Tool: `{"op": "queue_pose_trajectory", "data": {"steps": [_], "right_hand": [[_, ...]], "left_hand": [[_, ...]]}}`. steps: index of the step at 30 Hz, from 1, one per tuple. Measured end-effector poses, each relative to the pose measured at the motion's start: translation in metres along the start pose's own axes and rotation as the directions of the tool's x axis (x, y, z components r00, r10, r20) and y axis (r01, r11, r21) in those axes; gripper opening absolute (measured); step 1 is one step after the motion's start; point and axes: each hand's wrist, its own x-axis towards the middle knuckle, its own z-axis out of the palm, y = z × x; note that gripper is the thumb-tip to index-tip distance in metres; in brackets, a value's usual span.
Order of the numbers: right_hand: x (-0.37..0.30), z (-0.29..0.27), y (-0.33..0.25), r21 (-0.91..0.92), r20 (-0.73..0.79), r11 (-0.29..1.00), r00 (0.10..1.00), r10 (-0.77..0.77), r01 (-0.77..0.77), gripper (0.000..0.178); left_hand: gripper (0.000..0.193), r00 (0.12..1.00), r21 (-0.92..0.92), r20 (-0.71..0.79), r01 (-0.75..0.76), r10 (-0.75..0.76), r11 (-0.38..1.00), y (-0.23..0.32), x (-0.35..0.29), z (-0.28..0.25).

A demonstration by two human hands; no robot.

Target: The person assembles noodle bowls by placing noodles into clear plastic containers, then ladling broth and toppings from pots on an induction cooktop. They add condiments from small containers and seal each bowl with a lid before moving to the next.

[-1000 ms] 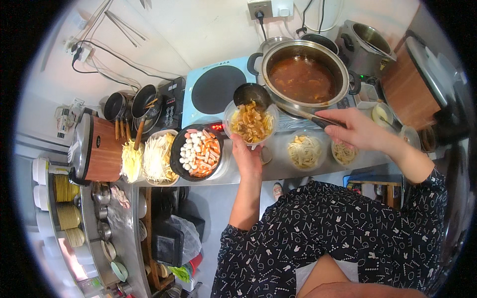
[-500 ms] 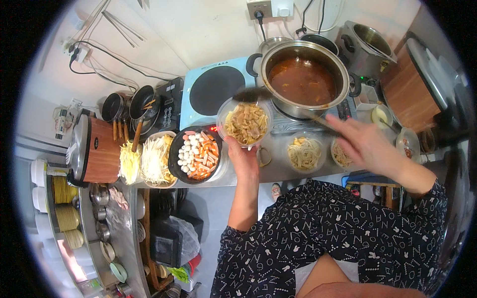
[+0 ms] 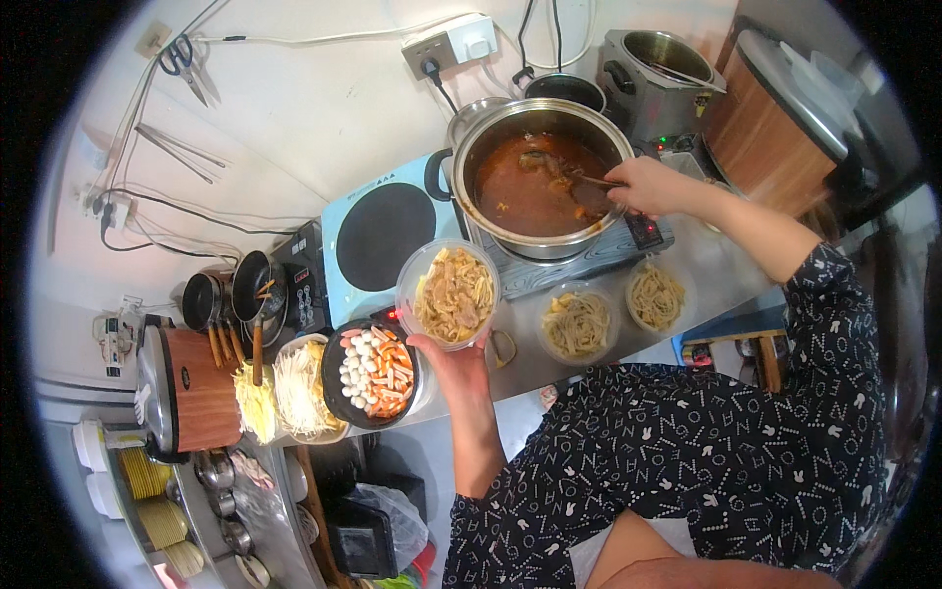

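My left hand (image 3: 458, 369) is closed around a clear plastic bowl (image 3: 406, 294), thumb at its near side. Sliced meat (image 3: 457, 293) lies in this bowl over pale strips. The bowl is held up above the counter edge, in front of the blue hot plate (image 3: 388, 236). Over at the large steel pot (image 3: 543, 237), my right hand (image 3: 653, 187) grips the handle of a ladle (image 3: 592, 181). The ladle's head dips into the reddish-brown broth (image 3: 510, 187), partly covered by it. Two more clear bowls (image 3: 610, 344) of noodles (image 3: 581, 329) stand on the counter to the right.
Left of the held bowl sit a black bowl (image 3: 337, 398) of white balls and orange sticks, and a tray of enoki mushrooms (image 3: 306, 383). Small black pans (image 3: 257, 285) and a wood-patterned cooker (image 3: 201, 388) stand farther left. A steel fryer (image 3: 638, 93) stands behind the pot.
The ladle has gone from above the held bowl into the pot's broth, with my right hand moving to the pot's right rim. The view has shifted; my left hand keeps the bowl.
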Motion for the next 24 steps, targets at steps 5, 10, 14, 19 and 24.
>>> {"op": "queue_pose_trajectory", "data": {"steps": [5,10,14,19,24], "right_hand": [[0.000,0.002,0.002,0.594,0.169,0.775,0.975,0.144,-0.217,0.026],[-0.023,-0.015,0.012,0.753,0.228,0.602,0.963,0.143,-0.267,0.016],[-0.034,-0.024,0.014,0.731,0.223,0.620,0.958,0.179,-0.286,0.017],[-0.041,-0.031,0.023,0.743,0.186,0.609,0.960,0.210,-0.277,0.019],[-0.048,-0.036,0.021,0.815,0.226,0.510,0.962,0.155,-0.274,0.018]], "left_hand": [[0.078,1.000,0.015,0.001,-0.020,0.020,1.000,0.001,-0.002,0.002],[0.080,0.999,0.000,0.005,0.052,-0.052,0.999,-0.004,0.003,0.002],[0.081,0.996,0.012,-0.015,0.089,-0.089,0.996,-0.012,0.008,0.004],[0.080,0.995,0.045,-0.024,0.095,-0.094,0.994,-0.017,0.011,0.005],[0.080,0.995,0.070,-0.016,0.104,-0.103,0.992,-0.021,0.015,-0.001]]}}
